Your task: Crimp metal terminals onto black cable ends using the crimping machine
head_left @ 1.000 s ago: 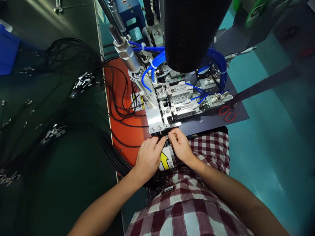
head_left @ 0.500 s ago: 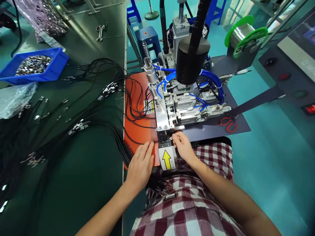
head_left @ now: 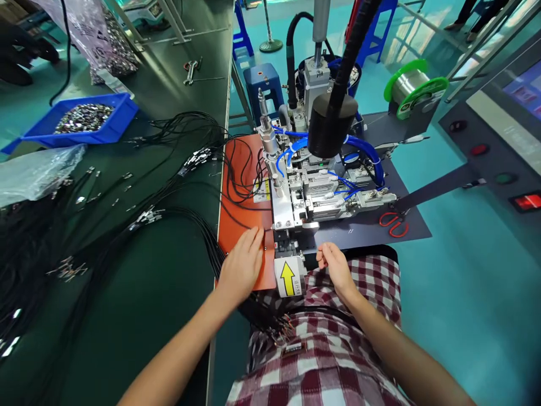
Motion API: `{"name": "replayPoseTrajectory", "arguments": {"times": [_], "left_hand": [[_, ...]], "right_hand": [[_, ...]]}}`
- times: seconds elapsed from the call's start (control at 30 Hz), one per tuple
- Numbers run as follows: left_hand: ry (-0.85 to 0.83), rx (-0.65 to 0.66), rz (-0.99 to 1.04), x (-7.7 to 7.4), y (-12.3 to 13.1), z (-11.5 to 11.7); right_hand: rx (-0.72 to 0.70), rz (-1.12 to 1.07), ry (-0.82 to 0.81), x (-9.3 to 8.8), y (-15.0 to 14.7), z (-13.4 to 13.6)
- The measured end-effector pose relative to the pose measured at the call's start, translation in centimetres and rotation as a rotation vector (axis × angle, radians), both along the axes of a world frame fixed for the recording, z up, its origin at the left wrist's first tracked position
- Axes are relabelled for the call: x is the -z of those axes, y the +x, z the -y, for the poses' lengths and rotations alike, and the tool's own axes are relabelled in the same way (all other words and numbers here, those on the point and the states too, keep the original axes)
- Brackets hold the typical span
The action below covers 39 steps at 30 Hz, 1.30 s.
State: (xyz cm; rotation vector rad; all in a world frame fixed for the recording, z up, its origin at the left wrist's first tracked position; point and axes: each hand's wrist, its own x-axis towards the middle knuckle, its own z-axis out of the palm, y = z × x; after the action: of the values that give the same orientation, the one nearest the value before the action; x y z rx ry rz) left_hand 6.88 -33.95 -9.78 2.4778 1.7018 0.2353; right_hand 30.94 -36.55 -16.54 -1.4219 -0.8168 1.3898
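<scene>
My left hand (head_left: 242, 264) lies over the orange plate (head_left: 236, 206), fingers pressed together and fingertips on a thin black cable (head_left: 242, 223). That cable runs from under the fingertips toward the machine's edge; the thumb's grip is mostly hidden. My right hand (head_left: 336, 269) hovers above my lap, right of the label with the yellow arrow (head_left: 288, 277). Its fingers are curled in, and nothing shows in them. Between the hands sits the front block (head_left: 286, 247) of the metal machine (head_left: 323, 208), with blue air hoses (head_left: 367, 146) behind.
Bundles of black cables (head_left: 198, 225) with metal ends cover the green table (head_left: 156, 316) at left. A blue bin (head_left: 122, 121) holds small metal parts. Red-handled scissors (head_left: 394, 223) lie on the machine's base. A green wire spool (head_left: 406, 87) and a control panel (head_left: 494, 146) stand at right.
My right hand has come away from the front block, rightward and down toward my lap. My left hand has shifted slightly forward along the plate. The camera view has moved a little.
</scene>
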Motion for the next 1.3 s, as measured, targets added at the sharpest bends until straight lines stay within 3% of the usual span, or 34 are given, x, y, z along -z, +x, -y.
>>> {"name": "replayPoseTrajectory", "arguments": {"times": [0.1, 0.17, 0.27, 0.37, 0.47, 0.6, 0.7, 0.83, 1.03, 1.13, 1.3], "left_hand": [[-0.042, 0.06, 0.054, -1.2, -0.6, -3.7], [-0.054, 0.081, 0.113, -2.4, -1.2, -4.3], [-0.163, 0.192, 0.172, -4.6, -2.2, -2.0], [-0.359, 0.435, -0.02, -6.1, -2.9, 1.6], [-0.398, 0.454, -0.12, -7.1, -3.2, 3.0], [-0.59, 0.378, 0.188, -7.8, -3.5, 1.8], [-0.605, 0.228, 0.452, -7.9, -3.9, 1.0], [-0.518, 0.115, 0.517, -6.8, -3.5, 1.1], [-0.379, 0.236, 0.401, -6.0, 1.3, 1.7], [-0.468, 0.263, 0.509, -6.3, 3.8, 1.8], [-0.603, 0.079, 0.789, -5.8, 4.4, 1.3]], "right_hand": [[-0.002, -0.01, -0.011, -0.3, 0.0, 0.3], [0.01, -0.007, -0.006, -0.8, 0.4, 0.7], [-0.001, 0.057, 0.024, -2.0, 1.6, 1.9], [-0.099, 0.114, 0.017, -3.5, 2.6, 3.6], [-0.242, 0.172, 0.002, -5.2, 2.2, 4.6], [-0.429, 0.181, 0.05, -7.5, 0.6, 4.5], [-0.495, 0.184, 0.118, -8.7, -0.2, 3.9], [-0.424, 0.145, 0.145, -9.0, -1.1, 3.1], [-0.321, 0.067, 0.122, -8.1, -2.1, 2.4], [-0.318, 0.086, 0.135, -8.2, -2.0, 2.0], [-0.238, 0.038, 0.085, -8.7, -0.9, 1.3]]}}
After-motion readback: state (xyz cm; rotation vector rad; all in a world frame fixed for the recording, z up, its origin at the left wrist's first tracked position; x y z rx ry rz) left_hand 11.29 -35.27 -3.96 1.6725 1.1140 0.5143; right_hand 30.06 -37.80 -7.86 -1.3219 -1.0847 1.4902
